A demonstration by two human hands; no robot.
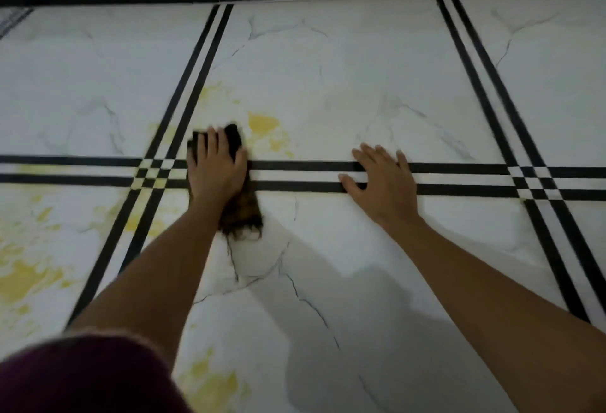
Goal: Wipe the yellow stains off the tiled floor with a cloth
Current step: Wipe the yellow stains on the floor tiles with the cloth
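Cloth [241,212], dark and crumpled, lies on the tiled floor [328,84] across the black stripes [295,166]; our left hand [216,168] presses it with straight fingers beside yellow stains [264,124]. Our right hand [383,179] rests spread flat on the stripes.

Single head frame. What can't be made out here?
Head view:
1. cloth: its middle is hidden under the left hand, so any stain beneath it is unseen.
2. left-edge stain: cut off by the frame edge.
3. bottom stain: cut off by the bottom edge; the maroon garment hides the floor beside it.
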